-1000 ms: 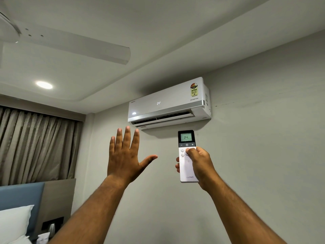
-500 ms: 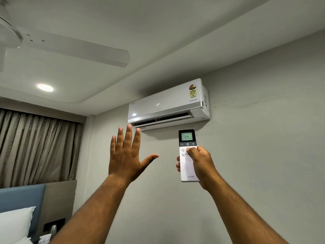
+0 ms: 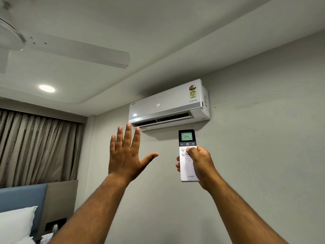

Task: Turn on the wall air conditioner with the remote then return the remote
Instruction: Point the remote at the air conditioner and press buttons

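Observation:
The white wall air conditioner (image 3: 168,104) hangs high on the grey wall, its front showing 24 and its lower flap standing ajar. My right hand (image 3: 200,161) holds the white remote (image 3: 187,166) upright just below the unit, thumb resting on its buttons; the remote's screen reads 24. My left hand (image 3: 126,152) is raised flat with fingers spread, palm toward the unit's outlet, holding nothing and apart from the unit.
A white ceiling fan (image 3: 73,53) reaches in from the upper left beside a lit ceiling lamp (image 3: 46,88). Brown curtains (image 3: 38,147) hang at left. Below them are a blue headboard (image 3: 22,196) and a white pillow (image 3: 15,224).
Both hands have stayed nearly in place. The view has shifted slightly, so the unit and the fan sit a little lower in the picture.

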The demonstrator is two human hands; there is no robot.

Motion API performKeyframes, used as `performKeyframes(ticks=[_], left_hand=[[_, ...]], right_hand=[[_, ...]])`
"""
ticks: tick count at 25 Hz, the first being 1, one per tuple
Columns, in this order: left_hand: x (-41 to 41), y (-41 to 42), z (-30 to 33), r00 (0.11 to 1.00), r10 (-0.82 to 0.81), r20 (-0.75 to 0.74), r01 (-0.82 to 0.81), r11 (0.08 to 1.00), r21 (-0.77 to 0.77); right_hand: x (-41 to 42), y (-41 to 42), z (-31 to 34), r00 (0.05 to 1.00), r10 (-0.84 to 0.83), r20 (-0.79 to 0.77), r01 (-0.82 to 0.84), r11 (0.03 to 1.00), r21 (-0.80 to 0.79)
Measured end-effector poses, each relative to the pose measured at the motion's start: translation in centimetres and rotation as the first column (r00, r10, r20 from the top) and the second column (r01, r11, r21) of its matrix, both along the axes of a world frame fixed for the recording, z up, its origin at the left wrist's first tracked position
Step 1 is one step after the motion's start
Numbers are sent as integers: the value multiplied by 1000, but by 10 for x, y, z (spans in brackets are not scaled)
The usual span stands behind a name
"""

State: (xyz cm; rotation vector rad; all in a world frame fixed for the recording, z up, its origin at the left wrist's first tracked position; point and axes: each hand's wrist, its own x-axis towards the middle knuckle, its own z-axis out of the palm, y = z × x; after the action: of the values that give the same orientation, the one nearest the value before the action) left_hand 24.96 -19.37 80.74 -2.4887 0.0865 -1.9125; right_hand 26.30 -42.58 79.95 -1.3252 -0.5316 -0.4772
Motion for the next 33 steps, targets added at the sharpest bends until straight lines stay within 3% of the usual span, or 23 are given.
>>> performKeyframes(ticks=[33], left_hand=[[0, 22, 2, 1000, -7, -7, 7, 1000, -22]], right_hand=[[-3, 24, 3, 1000, -14, 4, 14, 999, -35]])
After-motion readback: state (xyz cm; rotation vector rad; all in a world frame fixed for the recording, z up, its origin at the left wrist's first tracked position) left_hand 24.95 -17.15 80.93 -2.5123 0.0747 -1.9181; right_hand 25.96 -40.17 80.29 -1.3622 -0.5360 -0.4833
